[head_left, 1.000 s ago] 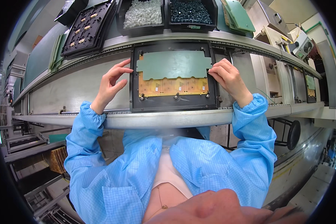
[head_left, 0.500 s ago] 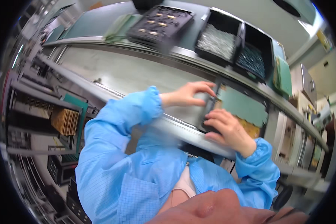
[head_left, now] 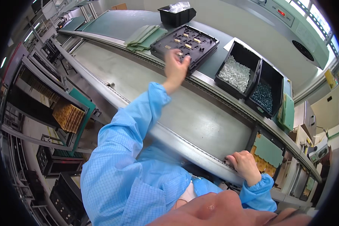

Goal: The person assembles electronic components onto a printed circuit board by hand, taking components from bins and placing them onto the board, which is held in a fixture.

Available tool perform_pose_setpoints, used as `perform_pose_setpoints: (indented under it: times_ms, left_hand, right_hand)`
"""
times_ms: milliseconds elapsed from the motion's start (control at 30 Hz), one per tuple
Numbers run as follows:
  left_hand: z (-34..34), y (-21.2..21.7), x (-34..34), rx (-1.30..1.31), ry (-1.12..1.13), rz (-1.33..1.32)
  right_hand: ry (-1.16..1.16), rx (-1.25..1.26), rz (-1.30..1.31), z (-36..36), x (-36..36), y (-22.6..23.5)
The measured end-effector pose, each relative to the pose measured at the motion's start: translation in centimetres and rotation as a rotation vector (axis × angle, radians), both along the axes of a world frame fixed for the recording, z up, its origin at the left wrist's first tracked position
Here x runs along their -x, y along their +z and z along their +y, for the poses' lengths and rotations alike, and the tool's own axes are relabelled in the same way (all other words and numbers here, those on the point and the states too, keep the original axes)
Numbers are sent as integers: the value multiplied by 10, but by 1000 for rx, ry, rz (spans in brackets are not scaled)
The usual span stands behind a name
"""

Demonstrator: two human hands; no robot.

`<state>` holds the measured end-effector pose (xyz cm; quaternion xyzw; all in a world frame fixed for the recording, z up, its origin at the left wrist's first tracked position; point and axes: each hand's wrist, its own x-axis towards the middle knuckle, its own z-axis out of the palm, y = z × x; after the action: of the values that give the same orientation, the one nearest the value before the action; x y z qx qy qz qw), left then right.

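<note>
My left hand (head_left: 177,69) reaches up to the near edge of a black tray (head_left: 199,40), its thumb and fingers apart and slightly blurred. Small cream-coloured pieces (head_left: 197,40) sit in that tray, one beside my fingertips; I see none in my grasp. Down at the right, my right hand (head_left: 245,164) is closed, with curled fingers at the conveyor's near rail (head_left: 192,145). What those fingers grip, if anything, is hidden. Just beyond it lies a black carrier frame (head_left: 251,138) with a yellow-brown board (head_left: 263,162) partly covered by a green panel (head_left: 268,150).
Beyond the conveyor bed (head_left: 169,109) stand a black bin of clear pieces (head_left: 235,73) and one of dark blue pieces (head_left: 261,96). Green sheets (head_left: 147,37) are stacked left of the tray. Another black bin (head_left: 177,16) stands behind it. A rack of boards (head_left: 67,115) is at left.
My left hand has left the carrier frame and swung up and left to the black tray. The carrier sits farther right along the conveyor. My right hand has shifted to the near rail. The view has shifted.
</note>
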<state>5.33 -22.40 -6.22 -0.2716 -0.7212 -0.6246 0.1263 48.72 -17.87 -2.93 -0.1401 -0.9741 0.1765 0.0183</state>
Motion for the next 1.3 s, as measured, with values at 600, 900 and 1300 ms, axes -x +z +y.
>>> perform_pose_setpoints:
  times_ms: [600,900,1300]
  left_hand:
    - [-99,0,60,-271,-81,-810]
    - [-254,26,18,-182,-423,-929]
    - [-161,23,-37,161,-918,-1053]
  right_hand:
    - [-384,-167,-222,37,-70,-21]
    - [-216,359,131,24,27,-23]
    - [-640,1542,500,23,78,-48]
